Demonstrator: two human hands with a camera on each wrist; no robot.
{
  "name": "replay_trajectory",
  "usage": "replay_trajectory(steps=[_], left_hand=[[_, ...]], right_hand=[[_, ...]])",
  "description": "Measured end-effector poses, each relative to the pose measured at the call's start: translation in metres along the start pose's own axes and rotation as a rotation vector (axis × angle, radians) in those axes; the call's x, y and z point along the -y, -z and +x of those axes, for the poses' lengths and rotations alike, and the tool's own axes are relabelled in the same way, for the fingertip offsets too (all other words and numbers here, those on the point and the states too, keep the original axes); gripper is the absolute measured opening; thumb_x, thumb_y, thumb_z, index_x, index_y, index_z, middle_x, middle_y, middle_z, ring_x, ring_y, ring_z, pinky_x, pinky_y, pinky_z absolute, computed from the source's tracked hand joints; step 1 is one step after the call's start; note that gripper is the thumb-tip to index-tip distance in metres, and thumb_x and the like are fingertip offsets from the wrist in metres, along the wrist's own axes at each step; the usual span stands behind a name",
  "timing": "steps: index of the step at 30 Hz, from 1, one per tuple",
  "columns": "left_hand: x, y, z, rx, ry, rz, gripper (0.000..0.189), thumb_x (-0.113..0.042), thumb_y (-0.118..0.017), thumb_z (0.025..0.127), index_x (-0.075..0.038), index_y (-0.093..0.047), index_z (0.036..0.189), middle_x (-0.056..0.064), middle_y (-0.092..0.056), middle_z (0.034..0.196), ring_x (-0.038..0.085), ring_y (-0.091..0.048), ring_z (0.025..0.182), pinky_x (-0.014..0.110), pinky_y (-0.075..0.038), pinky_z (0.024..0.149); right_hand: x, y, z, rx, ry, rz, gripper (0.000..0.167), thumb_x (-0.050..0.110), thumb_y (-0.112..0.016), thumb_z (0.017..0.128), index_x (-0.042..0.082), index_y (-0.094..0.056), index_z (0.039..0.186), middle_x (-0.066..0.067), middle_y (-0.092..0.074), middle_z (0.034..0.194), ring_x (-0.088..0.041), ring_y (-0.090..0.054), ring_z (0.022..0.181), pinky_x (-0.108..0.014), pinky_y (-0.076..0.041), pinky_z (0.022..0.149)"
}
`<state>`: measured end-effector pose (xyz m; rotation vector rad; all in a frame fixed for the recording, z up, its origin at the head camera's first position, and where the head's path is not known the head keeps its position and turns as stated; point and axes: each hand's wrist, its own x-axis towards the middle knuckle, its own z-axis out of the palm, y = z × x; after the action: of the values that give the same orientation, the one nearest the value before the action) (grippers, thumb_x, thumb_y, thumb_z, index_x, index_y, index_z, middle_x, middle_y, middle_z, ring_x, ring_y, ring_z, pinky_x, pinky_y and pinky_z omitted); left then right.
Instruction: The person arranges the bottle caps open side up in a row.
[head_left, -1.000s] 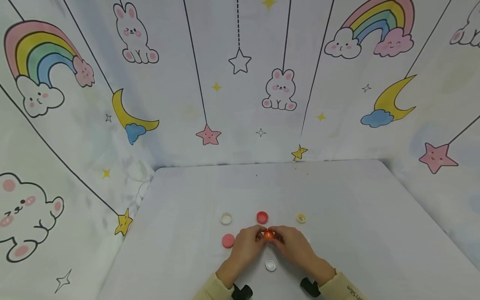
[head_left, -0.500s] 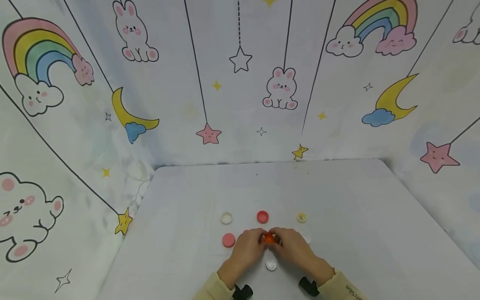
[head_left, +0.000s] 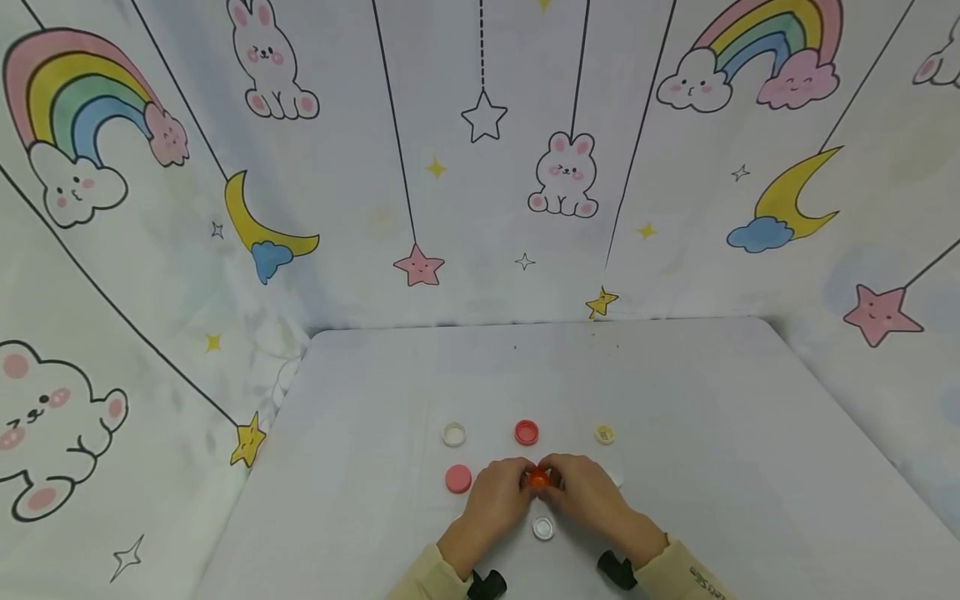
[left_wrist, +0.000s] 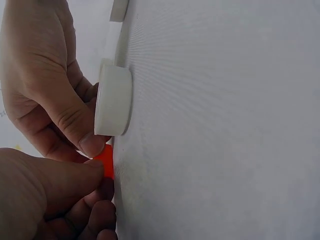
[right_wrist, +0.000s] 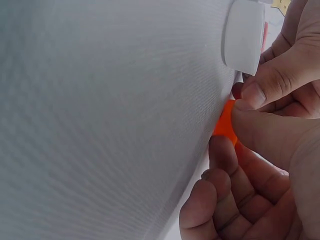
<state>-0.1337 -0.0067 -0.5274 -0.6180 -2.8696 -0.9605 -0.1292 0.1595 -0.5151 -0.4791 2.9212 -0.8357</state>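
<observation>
Between my two hands, low over the white table, is a small round orange cap (head_left: 538,478). The thumb and fingers of my left hand (head_left: 497,493) pinch its left side. My right hand (head_left: 583,492) pinches it from the right. In the left wrist view the orange cap (left_wrist: 106,161) is right at the table surface, partly covered by both hands' fingers. The right wrist view shows the orange cap (right_wrist: 226,122) under the thumb tips. A whitish round cap (head_left: 543,528) lies just in front of the hands, nearer the body.
Behind the hands lie a clear whitish ring-like cap (head_left: 453,434), a red cap (head_left: 527,432) and a small yellow cap (head_left: 604,434). A pink cap (head_left: 458,479) lies left of my left hand. A white cap (head_left: 617,479) is mostly hidden behind my right hand.
Both hands have come slightly toward the body and down with the orange cap, then stayed nearly still. An edge of the white cap beside the right hand has come into sight.
</observation>
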Motion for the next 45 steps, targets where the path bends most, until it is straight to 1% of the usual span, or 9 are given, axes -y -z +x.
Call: replay_trajectory(steps=[10, 15, 19, 23, 26, 29, 33, 39, 45], left_hand=[[0.008, 0.008, -0.005, -0.031, 0.02, -0.002, 0.018, -0.011, -0.076, 0.077, -0.011, -0.073, 0.094, -0.01, -0.055, 0.064, 0.004, -0.044, 0.055, 0.02, -0.036, 0.052], [0.011, 0.014, -0.008, -0.041, 0.03, 0.009, 0.022, -0.012, -0.078, 0.077, -0.011, -0.073, 0.098, -0.012, -0.051, 0.063, 0.004, -0.044, 0.056, 0.021, -0.037, 0.053], [0.016, 0.021, -0.01, -0.06, 0.039, 0.009, 0.023, -0.011, -0.076, 0.078, -0.011, -0.073, 0.1, -0.012, -0.052, 0.066, 0.004, -0.046, 0.059, 0.021, -0.039, 0.056], [0.023, 0.029, -0.013, -0.091, 0.038, 0.012, 0.023, -0.013, -0.078, 0.078, -0.011, -0.072, 0.1, -0.008, -0.056, 0.072, 0.004, -0.047, 0.063, 0.021, -0.041, 0.059], [0.03, 0.036, -0.015, -0.105, 0.041, 0.041, 0.023, -0.016, -0.079, 0.079, -0.012, -0.072, 0.1, -0.006, -0.056, 0.075, 0.004, -0.047, 0.064, 0.02, -0.041, 0.058], [0.036, 0.044, -0.018, -0.104, 0.059, 0.067, 0.022, -0.018, -0.079, 0.079, -0.012, -0.072, 0.099, -0.006, -0.055, 0.076, 0.005, -0.048, 0.064, 0.021, -0.041, 0.058], [0.044, 0.053, -0.024, -0.114, 0.082, 0.078, 0.023, -0.019, -0.08, 0.079, -0.012, -0.072, 0.099, -0.003, -0.056, 0.083, 0.01, -0.052, 0.07, 0.024, -0.044, 0.061], [0.057, 0.059, -0.031, -0.172, 0.1, 0.094, 0.028, -0.017, -0.083, 0.074, -0.011, -0.07, 0.099, -0.001, -0.054, 0.09, 0.019, -0.058, 0.083, 0.031, -0.048, 0.069], [0.067, 0.065, -0.037, -0.161, 0.136, 0.094, 0.03, -0.018, -0.081, 0.076, -0.011, -0.071, 0.103, -0.001, -0.053, 0.091, 0.017, -0.057, 0.084, 0.03, -0.048, 0.07]], right_hand=[[0.012, -0.005, 0.003, 0.015, 0.018, -0.002, 0.027, 0.013, -0.079, 0.08, 0.01, -0.069, 0.105, 0.01, -0.058, 0.073, -0.004, -0.048, 0.064, -0.024, -0.042, 0.059], [0.018, -0.006, 0.007, 0.003, 0.029, -0.031, 0.03, 0.017, -0.079, 0.081, 0.01, -0.069, 0.108, 0.011, -0.056, 0.07, -0.004, -0.047, 0.062, -0.023, -0.041, 0.058], [0.023, -0.006, 0.01, -0.01, 0.032, -0.048, 0.03, 0.02, -0.079, 0.081, 0.011, -0.07, 0.108, 0.012, -0.055, 0.071, -0.004, -0.046, 0.062, -0.023, -0.041, 0.058], [0.029, -0.006, 0.013, -0.009, 0.041, -0.065, 0.03, 0.022, -0.08, 0.08, 0.013, -0.071, 0.107, 0.013, -0.054, 0.073, -0.004, -0.047, 0.064, -0.023, -0.042, 0.059], [0.035, -0.007, 0.015, -0.012, 0.053, -0.073, 0.031, 0.023, -0.081, 0.079, 0.013, -0.071, 0.106, 0.012, -0.054, 0.074, -0.004, -0.047, 0.065, -0.023, -0.042, 0.06], [0.039, -0.008, 0.018, -0.02, 0.075, -0.073, 0.032, 0.023, -0.082, 0.078, 0.012, -0.071, 0.106, 0.01, -0.054, 0.076, -0.005, -0.047, 0.066, -0.023, -0.042, 0.06], [0.045, -0.009, 0.023, -0.021, 0.101, -0.091, 0.033, 0.024, -0.083, 0.077, 0.013, -0.071, 0.105, 0.009, -0.057, 0.079, -0.005, -0.049, 0.067, -0.024, -0.044, 0.061], [0.053, -0.013, 0.03, 0.001, 0.106, -0.115, 0.034, 0.026, -0.083, 0.076, 0.014, -0.071, 0.105, 0.007, -0.063, 0.083, -0.008, -0.053, 0.071, -0.028, -0.047, 0.064], [0.057, -0.02, 0.035, -0.001, 0.118, -0.149, 0.035, 0.027, -0.084, 0.075, 0.015, -0.071, 0.105, 0.009, -0.061, 0.082, -0.007, -0.054, 0.073, -0.03, -0.048, 0.067]])
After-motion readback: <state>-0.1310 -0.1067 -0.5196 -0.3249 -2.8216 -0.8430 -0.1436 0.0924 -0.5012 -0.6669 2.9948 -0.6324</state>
